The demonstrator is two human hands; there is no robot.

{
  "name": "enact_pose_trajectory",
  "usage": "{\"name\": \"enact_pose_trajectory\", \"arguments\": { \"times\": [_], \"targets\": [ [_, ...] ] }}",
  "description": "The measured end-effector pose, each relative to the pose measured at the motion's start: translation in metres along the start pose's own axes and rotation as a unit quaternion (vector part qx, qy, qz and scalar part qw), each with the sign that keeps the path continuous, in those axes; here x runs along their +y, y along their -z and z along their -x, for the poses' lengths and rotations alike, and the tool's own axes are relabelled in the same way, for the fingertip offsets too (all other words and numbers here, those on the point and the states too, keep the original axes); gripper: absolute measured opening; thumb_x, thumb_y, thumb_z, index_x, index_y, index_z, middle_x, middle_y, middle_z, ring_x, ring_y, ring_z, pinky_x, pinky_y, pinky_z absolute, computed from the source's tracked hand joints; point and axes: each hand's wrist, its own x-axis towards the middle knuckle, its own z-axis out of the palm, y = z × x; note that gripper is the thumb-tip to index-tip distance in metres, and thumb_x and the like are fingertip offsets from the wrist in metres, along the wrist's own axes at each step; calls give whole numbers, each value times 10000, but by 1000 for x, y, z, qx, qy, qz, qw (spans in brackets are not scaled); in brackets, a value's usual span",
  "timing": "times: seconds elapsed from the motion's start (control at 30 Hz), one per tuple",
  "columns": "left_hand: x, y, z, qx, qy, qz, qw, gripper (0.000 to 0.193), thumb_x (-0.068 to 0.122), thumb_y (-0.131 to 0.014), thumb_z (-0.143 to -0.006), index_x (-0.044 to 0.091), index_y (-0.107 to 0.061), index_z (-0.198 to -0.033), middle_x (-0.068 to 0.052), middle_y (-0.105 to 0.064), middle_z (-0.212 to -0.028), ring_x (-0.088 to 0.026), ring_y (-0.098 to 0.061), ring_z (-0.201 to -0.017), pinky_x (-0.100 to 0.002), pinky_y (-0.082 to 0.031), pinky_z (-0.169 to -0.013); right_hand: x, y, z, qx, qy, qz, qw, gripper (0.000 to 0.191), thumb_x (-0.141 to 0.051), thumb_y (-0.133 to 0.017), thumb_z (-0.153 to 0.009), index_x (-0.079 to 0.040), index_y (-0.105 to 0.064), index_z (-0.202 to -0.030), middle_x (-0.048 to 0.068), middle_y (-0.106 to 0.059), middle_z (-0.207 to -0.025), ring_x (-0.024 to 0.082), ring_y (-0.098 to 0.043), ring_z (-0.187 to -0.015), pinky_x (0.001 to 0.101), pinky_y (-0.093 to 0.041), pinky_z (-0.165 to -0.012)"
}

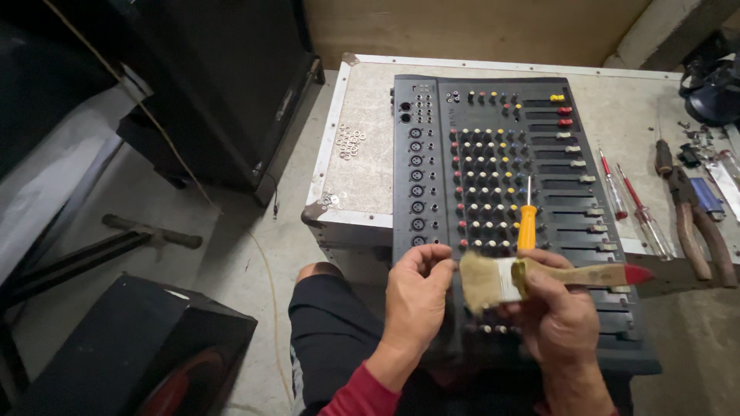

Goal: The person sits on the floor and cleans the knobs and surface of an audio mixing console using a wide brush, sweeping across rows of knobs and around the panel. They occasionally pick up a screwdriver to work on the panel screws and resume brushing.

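From the head camera, looking straight down: the right hand (556,304) was wrapped firmly around a paintbrush (539,276), gripping it at the metal band, with the pale bristles fanned out to the left and the wooden handle with its red tip jutting off to the right. And there was more in that same fist: an orange-handled screwdriver (526,219) was tucked in alongside, its thin shaft standing up over the controls. The left hand (416,296) sat just beside the bristles, fingers curled in and narrow, fingertips right at the edge of the brush hairs; whether they actually touched the hairs could not be made out. It held nothing else.

Both hands hovered over the near end of a dark audio mixer (501,177), its rows of coloured knobs and sliders running away from the person. The mixer lay on a grey flight case (370,166) with metal edging. Small washers (351,142) lay scattered in a cluster on the case's left part. Over on the right, well apart from the hands, lay two clear-handled screwdrivers (632,196) and a pair of pliers (697,227). A black speaker cabinet (231,77) stood on the floor to the left.
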Motion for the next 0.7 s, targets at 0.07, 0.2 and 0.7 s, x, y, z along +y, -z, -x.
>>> {"name": "enact_pose_trajectory", "arguments": {
  "times": [0.07, 0.2, 0.7],
  "targets": [
    [-3, 2, -4, 6, 14, -11, 1000, 156, 89, -694, -894, 9, -710, -1027, 7, -696, -843, -42, -600, -722, -214, -505, -635, 3, 9, -2, -6, -13, 7, 1000, 329, -119, -608, -924, -9, -602, -1234, 104, -668, -964, 188, -619, -692, 300, -492, -515],
    [-11, 4, -6, -25, -30, -51, 998, 171, 82, -709, -903, -17, -715, -1042, -1, -716, -886, -36, -618, -764, -200, -521, -684, 6, 17, -6, 15, -6, 95, 995, 368, -146, -603, -934, 15, -628, -1264, 109, -655, -976, 192, -598, -714, 301, -477, -541],
    [6, 23, -8, 4, -42, -69, 997, 210, 95, -709, -891, -3, -687, -1076, 30, -682, -842, -25, -593, -721, -187, -496, -642, 3, -54, -16, 10, 118, 8, 993, 303, -42, -612, -1048, 32, -569, -1339, 136, -670, -1131, 230, -688, -890, 349, -594, -697]
  ]
}}
